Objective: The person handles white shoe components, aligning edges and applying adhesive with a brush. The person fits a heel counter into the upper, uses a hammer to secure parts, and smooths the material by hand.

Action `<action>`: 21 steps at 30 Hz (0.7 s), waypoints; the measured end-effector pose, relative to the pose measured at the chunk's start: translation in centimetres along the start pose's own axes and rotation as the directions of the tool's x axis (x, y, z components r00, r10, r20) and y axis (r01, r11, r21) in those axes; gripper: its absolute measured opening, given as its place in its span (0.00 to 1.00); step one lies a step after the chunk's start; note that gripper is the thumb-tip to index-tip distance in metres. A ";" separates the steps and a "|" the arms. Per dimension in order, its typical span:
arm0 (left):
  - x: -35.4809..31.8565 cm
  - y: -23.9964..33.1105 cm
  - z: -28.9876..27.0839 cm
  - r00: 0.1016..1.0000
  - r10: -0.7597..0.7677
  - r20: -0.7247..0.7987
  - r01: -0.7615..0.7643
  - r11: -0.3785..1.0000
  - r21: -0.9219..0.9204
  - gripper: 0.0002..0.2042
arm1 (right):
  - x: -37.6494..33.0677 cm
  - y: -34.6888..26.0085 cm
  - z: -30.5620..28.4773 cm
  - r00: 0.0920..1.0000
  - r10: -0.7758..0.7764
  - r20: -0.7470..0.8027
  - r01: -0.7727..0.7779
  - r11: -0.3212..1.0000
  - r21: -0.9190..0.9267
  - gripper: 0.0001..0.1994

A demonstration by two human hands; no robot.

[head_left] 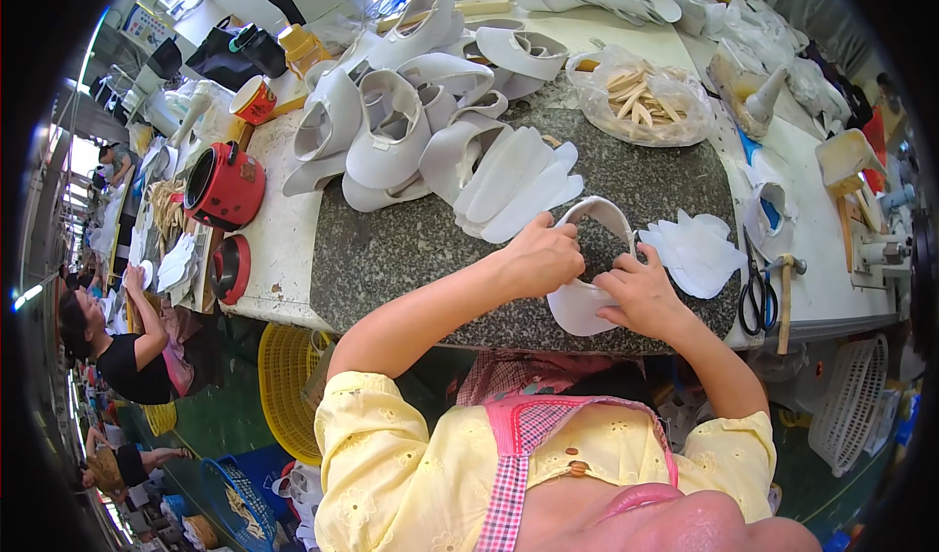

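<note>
A white shoe upper (582, 309) stands between my hands near the front edge of the dark speckled stone slab (411, 268). My left hand (546, 259) is closed on its left side, with bent fingers at the collar. On its right side my right hand (638, 293) grips the collar, thumb lower down on the upper and fingers over the edge. The fingers partly cover the upper. Fanned white flat pieces (518, 185) lie just beyond my left hand. A second stack of white pieces (693, 254) rests right of my right hand.
More white shoe uppers (391, 136) are heaped at the back left. Behind the slab sits a plastic bag of tan slivers (646, 97). A red pot (225, 185) stands left. Scissors (755, 298) and a hammer (785, 303) lie right. Another person (127, 342) works at far left.
</note>
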State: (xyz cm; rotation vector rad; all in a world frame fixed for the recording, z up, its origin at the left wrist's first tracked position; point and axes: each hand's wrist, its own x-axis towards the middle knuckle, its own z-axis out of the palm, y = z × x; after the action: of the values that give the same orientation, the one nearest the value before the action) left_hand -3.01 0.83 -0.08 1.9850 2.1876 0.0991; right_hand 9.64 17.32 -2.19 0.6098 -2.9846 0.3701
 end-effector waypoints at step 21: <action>-0.2 0.0 1.1 1.000 0.003 -0.009 -0.003 0.999 -0.054 0.02 | -0.5 -0.4 0.4 1.000 0.015 0.021 -0.015 1.000 -0.009 0.17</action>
State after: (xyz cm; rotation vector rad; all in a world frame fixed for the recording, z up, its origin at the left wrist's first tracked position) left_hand -2.74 0.59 -1.16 1.9626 2.1642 0.1667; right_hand 10.24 17.11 -2.53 0.5946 -3.0104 0.3538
